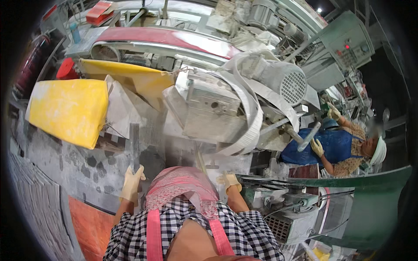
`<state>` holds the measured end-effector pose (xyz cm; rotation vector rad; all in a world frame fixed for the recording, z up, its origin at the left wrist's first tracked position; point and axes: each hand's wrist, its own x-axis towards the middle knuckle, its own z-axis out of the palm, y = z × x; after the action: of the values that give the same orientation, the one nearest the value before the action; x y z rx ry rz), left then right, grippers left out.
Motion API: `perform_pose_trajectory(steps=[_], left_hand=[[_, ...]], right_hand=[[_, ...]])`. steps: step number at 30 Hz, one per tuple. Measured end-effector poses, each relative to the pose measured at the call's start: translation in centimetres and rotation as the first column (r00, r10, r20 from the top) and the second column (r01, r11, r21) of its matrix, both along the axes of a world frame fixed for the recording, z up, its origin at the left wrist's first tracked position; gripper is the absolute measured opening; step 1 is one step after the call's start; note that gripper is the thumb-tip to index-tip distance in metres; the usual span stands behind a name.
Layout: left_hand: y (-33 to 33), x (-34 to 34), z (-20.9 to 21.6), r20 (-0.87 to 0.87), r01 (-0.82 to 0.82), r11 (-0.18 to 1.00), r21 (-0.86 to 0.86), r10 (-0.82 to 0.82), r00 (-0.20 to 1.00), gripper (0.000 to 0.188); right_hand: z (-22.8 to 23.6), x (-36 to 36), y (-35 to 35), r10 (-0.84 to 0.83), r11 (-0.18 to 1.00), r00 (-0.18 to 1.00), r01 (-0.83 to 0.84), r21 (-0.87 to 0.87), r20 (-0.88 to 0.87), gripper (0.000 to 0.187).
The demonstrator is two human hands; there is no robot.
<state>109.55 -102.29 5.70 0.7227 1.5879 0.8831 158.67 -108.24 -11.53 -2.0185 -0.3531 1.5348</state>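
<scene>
And there it was, the long, narrow, flat grey strip (134, 143), pointing away over the blotched grey surface (98, 174)! The cream-gloved left hand (132, 183) met its near end; grip or mere touch, I couldn't tell. The cream-gloved right hand (230, 180) sat near the long green bar (331, 180), its hold unclear too. Beyond, left: a bulky yellow cover (69, 111)!

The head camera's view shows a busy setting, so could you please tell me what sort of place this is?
Probably a factory or industrial workshop, judging by the dusty motor, the control cabinet with its red light, and a co-worker's blue apron.
</scene>
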Motion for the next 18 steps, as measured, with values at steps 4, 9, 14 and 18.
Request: perform_pose_trajectory(steps=[4,9,14,18], left_hand=[[1.0,0.6,3.2,0.063,0.041,0.996,-0.076,-0.036,0.997,0.025],[2.6,0.9,4.3,0.049,0.074,0.997,-0.033,-0.072,0.996,0.028],[4.2,1.2,6.0,0.104,0.108,0.99,0.093,-0.117,0.988,0.034],[6.4,2.6,9.7,0.291,0.007,0.982,0.189,-0.063,0.955,0.033]], right_hand=[[-1.0,1.8,-2.8,0.375,0.903,0.871,-0.421,0.09,0.317,0.035],[-2.7,3.6,-3.6,0.512,0.836,0.761,-0.548,-0.027,0.398,0.036],[0.7,1.7,-1.3,0.401,0.906,0.823,-0.421,-0.042,0.403,0.033],[5.5,-0.5,0.5,0.219,0.973,0.889,-0.232,-0.019,0.402,0.035]])
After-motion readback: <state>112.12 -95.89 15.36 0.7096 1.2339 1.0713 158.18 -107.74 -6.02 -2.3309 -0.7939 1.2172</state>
